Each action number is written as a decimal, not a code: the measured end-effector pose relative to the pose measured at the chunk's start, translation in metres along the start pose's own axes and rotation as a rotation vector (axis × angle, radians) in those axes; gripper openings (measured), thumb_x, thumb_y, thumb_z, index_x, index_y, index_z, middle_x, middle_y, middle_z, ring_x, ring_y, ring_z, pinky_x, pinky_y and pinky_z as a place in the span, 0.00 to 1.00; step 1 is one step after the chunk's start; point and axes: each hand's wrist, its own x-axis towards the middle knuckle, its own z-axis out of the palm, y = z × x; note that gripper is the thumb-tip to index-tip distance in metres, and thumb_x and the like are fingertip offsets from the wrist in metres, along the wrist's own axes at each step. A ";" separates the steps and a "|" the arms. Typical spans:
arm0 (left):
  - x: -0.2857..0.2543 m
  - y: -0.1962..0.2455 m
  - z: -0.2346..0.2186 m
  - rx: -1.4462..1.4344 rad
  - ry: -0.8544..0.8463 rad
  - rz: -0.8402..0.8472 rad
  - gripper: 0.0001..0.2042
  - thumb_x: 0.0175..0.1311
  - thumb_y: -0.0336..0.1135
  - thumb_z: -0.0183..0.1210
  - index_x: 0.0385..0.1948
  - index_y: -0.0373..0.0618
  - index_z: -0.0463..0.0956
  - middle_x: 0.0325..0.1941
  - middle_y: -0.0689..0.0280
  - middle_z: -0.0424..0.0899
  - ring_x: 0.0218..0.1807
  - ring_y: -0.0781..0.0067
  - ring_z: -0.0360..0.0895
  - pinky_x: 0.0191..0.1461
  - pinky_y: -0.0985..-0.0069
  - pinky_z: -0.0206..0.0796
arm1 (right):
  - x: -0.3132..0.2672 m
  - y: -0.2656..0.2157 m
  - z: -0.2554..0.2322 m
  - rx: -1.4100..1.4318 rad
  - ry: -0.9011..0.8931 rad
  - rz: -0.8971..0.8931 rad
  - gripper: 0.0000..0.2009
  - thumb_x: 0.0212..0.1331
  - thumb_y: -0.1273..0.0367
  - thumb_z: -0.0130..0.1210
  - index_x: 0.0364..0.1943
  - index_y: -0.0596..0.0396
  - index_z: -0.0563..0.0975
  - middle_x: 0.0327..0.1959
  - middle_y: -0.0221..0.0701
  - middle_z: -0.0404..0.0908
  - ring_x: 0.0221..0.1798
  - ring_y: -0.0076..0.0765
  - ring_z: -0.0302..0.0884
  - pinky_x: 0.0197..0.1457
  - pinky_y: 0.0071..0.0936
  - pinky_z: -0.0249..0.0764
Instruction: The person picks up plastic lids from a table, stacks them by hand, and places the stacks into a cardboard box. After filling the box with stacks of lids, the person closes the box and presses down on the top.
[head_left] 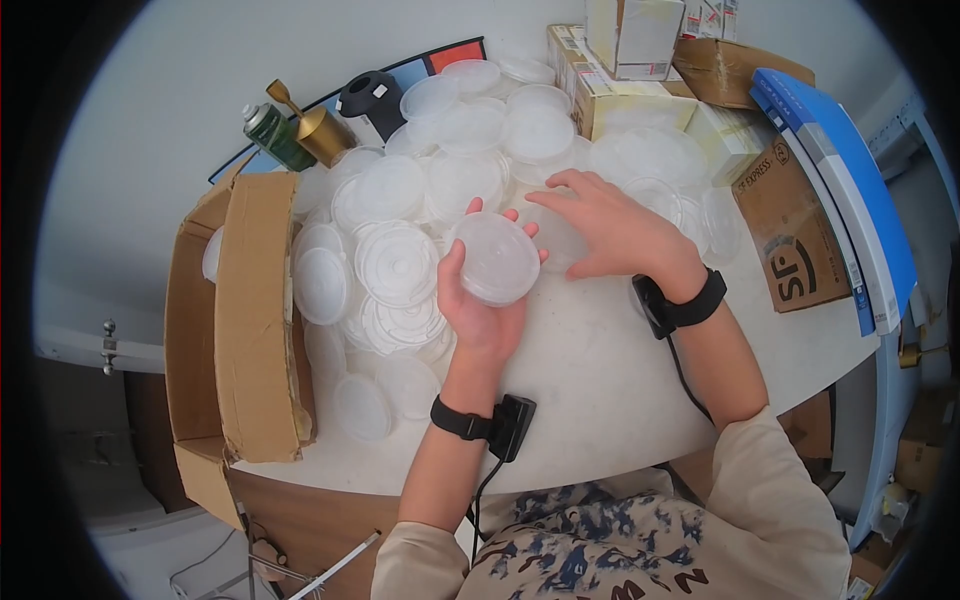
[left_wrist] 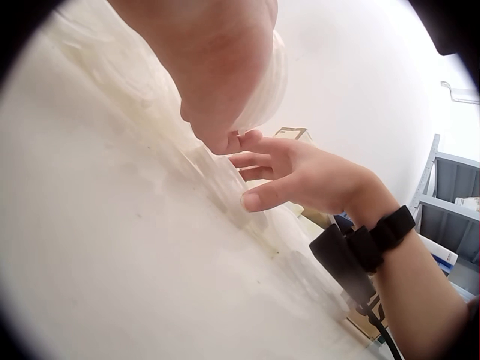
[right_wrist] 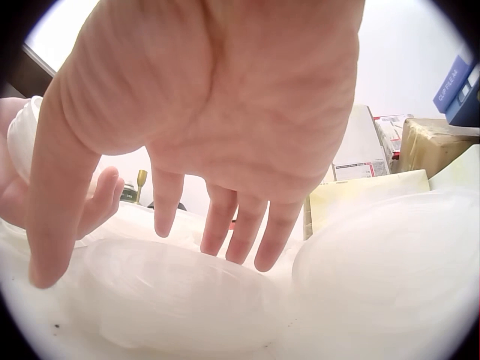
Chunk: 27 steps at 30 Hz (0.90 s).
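My left hand, palm up, holds a small stack of round translucent plastic lids, thumb on one side and fingertips showing past the far rim. In the left wrist view the lids' edge shows behind that hand. My right hand hovers to the right of it, fingers spread and nothing between them. Beneath its fingers, translucent lids lie on the table, seen close in the right wrist view. A large heap of similar lids spreads beyond and left of the left hand.
An open cardboard box stands at the table's left edge. At the back are a green bottle, a brass-coloured cup and a black object. Stacked cartons, an SF Express box and blue folders line the right.
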 end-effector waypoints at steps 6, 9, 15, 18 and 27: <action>0.000 0.000 -0.001 -0.012 0.002 -0.008 0.33 0.64 0.58 0.46 0.68 0.51 0.56 0.61 0.57 0.71 0.60 0.55 0.71 0.59 0.55 0.64 | -0.002 0.001 -0.006 -0.022 -0.089 0.038 0.45 0.31 0.77 0.69 0.65 0.46 0.67 0.65 0.46 0.63 0.62 0.56 0.66 0.63 0.40 0.70; 0.000 0.000 0.000 -0.015 0.002 -0.007 0.33 0.64 0.58 0.46 0.68 0.51 0.57 0.61 0.57 0.71 0.60 0.55 0.71 0.59 0.55 0.64 | -0.003 0.004 -0.004 -0.035 -0.089 0.052 0.45 0.31 0.79 0.68 0.65 0.47 0.67 0.65 0.46 0.63 0.61 0.55 0.69 0.61 0.38 0.72; 0.000 0.001 0.001 -0.016 0.014 -0.003 0.33 0.64 0.58 0.46 0.68 0.51 0.57 0.61 0.57 0.71 0.60 0.55 0.71 0.58 0.54 0.64 | -0.002 0.000 -0.012 -0.023 -0.097 0.075 0.41 0.34 0.77 0.68 0.63 0.47 0.69 0.62 0.43 0.65 0.59 0.52 0.71 0.60 0.37 0.73; 0.000 0.001 0.001 -0.023 0.012 -0.002 0.33 0.64 0.58 0.46 0.68 0.51 0.57 0.61 0.57 0.71 0.60 0.55 0.71 0.58 0.54 0.64 | -0.002 -0.001 -0.013 0.018 -0.062 0.047 0.39 0.37 0.72 0.69 0.62 0.48 0.70 0.61 0.42 0.66 0.59 0.51 0.71 0.59 0.37 0.73; -0.001 0.003 0.003 -0.036 0.027 0.009 0.32 0.64 0.58 0.46 0.67 0.51 0.59 0.60 0.58 0.72 0.59 0.56 0.72 0.58 0.55 0.64 | 0.000 -0.002 -0.010 0.071 -0.055 0.048 0.39 0.38 0.62 0.72 0.62 0.50 0.70 0.57 0.42 0.68 0.57 0.48 0.70 0.58 0.36 0.72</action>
